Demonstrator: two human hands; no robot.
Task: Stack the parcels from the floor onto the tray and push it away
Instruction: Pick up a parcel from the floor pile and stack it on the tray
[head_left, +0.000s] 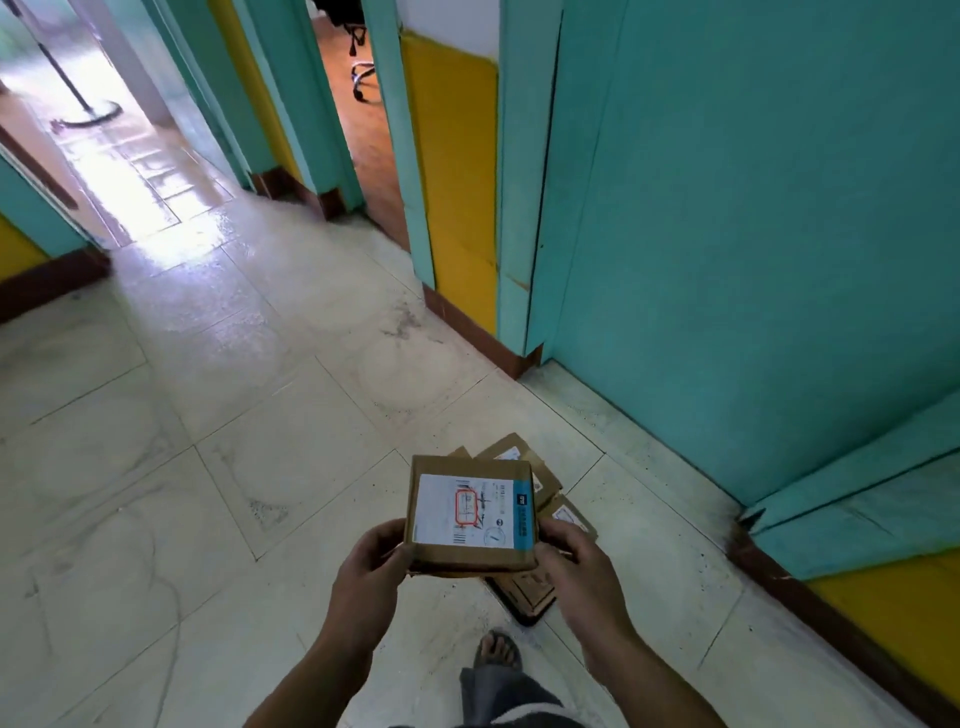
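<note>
Head view showed us looking down a tiled corridor, with both hands raised in front of us around one parcel (470, 514). Our left hand (370, 564) gripped its left edge, thumb on top and fingers curled beneath, and our right hand (571, 558) clasped the right edge in the same way, so the box sat level with its white label facing up. We judged that this two-sided hold kept the flat carton from tipping and left the label readable while we carried it. Below and just behind the held box, more parcels (524, 460) lay in a loose, overlapping heap on the floor (260, 415), close to the teal door (753, 234) on our right. A dark flat slab (527, 597) poked out under the heap near our sandalled foot (498, 652); we took it for the tray, though most of it was hidden and we could not be sure. If so, the pile sat at least partly on it, and the box in our hands was probably meant to go on top. The heap looked uneven, so we expected that setting the carton down squarely would matter before any push. Ahead, the corridor ran open toward a bright doorway (104, 130), which seemed the likely way to slide the load.
</note>
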